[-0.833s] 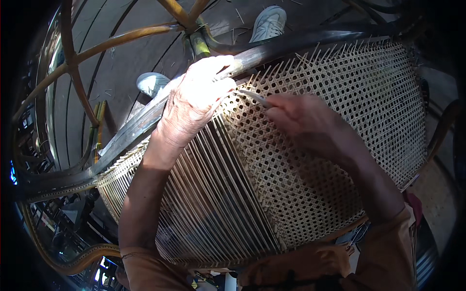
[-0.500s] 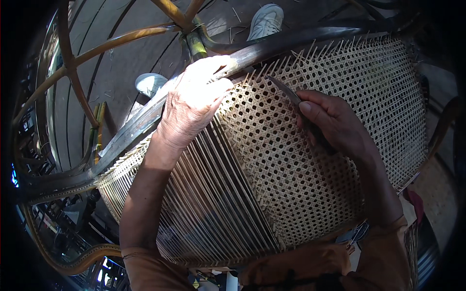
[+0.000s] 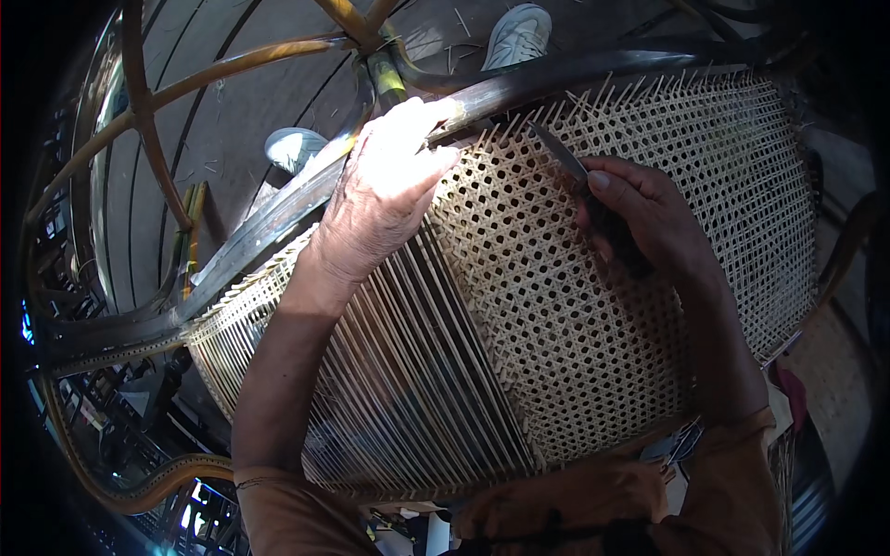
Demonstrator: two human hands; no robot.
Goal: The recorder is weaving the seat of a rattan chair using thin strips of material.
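Note:
A wide panel of woven cane stretches in front of me, its left part only parallel cane strands. Along its far edge runs a dark wooden rail, where short cane ends stick up. My left hand is closed over this rail, thumb towards the weave; glare hides some of its fingers. In my right hand is a knife with a dark handle, gripped over the weave. The knife's blade points up and left, its tip near the cane ends to the right of my left hand.
Curved wooden frame pieces rise at the far left. Two light shoes show beyond the rail on a floor with cane scraps. A curved wooden arm bends at the lower left, and dark furniture parts lie along the left rim.
The knife and my right hand have shifted slightly right, and the blade now shows more of its flat side. My left hand stays on the rail; the whole view has moved a little.

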